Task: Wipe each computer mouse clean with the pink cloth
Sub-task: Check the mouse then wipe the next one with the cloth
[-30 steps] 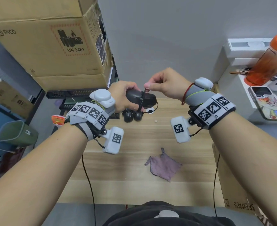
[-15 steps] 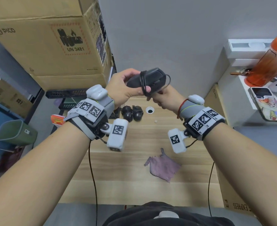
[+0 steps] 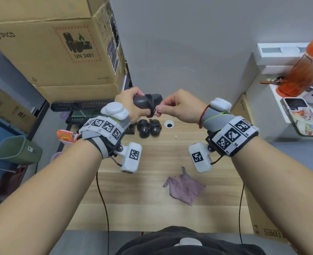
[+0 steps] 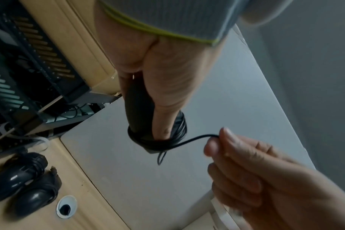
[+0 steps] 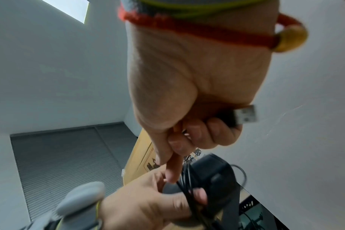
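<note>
My left hand [image 3: 131,105] grips a black wired mouse [image 3: 147,102] in the air above the far end of the wooden table [image 3: 137,208]; its black cable [image 4: 195,140] is wound round the body. My right hand [image 3: 177,107] pinches the free end of that cable beside the mouse, and the USB plug [image 5: 244,116] sticks out of its curled fingers. Two more black mice [image 3: 149,127], each wrapped in its cable, lie side by side on the table below. The pink cloth [image 3: 185,188] lies crumpled nearer to me, untouched.
Big cardboard boxes [image 3: 50,48] are stacked at the left over a black rack [image 3: 82,106]. A cable hole [image 3: 169,124] sits by the mice. At the right, a white shelf [image 3: 281,111] holds an orange bottle [image 3: 305,70] and a phone [image 3: 303,116]. A green bin [image 3: 15,150] stands left.
The mouse has come down a little from its raised spot. My right hand moved from under the mouse to its right side, now pinching the cable end close to the coil.
</note>
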Available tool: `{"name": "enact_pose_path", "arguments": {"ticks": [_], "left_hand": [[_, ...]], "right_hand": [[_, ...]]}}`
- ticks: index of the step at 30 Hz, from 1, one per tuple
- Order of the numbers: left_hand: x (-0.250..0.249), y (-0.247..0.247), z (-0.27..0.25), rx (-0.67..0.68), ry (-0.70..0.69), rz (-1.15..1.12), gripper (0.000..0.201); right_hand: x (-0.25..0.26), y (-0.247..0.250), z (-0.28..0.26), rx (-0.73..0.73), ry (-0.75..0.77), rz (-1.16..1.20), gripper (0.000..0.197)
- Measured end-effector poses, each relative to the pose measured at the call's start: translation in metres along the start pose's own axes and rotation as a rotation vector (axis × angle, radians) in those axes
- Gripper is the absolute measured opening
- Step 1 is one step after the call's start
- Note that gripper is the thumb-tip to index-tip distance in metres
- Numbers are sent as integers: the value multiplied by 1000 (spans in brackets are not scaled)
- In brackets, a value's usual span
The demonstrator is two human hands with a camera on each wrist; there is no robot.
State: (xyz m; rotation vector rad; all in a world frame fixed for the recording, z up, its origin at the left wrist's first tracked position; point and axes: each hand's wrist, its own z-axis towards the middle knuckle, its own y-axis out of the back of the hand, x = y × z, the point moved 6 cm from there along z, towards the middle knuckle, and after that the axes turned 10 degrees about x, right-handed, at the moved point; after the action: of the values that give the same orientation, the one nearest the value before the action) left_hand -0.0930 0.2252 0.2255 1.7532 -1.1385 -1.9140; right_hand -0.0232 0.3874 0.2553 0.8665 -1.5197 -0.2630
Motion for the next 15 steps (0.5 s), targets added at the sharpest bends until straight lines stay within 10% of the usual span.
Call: {"name": "enact_pose_path", "arguments": {"ticks": [8,15], "left_hand": [[-10,-33,-7,455,-120,-113,42],[-31,-38,-19,597,-170,-321,43]], "right_hand": [[-13,31,9,-151,-19,34,29],[-36,32,9,-189,-58,206,26]]}}
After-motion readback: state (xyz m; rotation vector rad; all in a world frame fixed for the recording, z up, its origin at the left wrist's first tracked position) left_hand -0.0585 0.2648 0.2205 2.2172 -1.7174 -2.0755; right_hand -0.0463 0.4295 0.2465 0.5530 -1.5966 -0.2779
